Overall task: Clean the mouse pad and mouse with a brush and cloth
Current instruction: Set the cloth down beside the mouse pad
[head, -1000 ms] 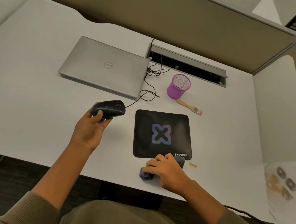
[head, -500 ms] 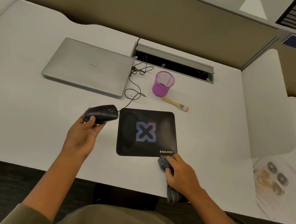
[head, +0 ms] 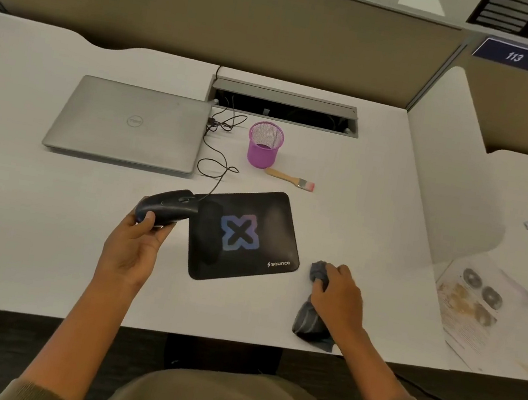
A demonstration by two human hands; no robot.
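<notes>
A: Head view: left hand [head: 131, 250] grips mouse [head: 167, 207], lifted at pad's [head: 245, 236] left edge. Right hand [head: 339, 295] curled round cloth [head: 311, 323] on tabletop [head: 45, 235], just right of pad.

B: Step?

A: Looks like the cloth stage. Brush [head: 289, 179] lies idle beyond pad, by pink cup [head: 264, 145].

B: Next?

A: Probably bring cloth to mouse or pad and wipe. Mind the cable [head: 214, 166].

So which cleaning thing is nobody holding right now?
The brush. It lies alone on the desk beside the purple mesh cup, while the grey cloth is gripped in the right hand.
</notes>
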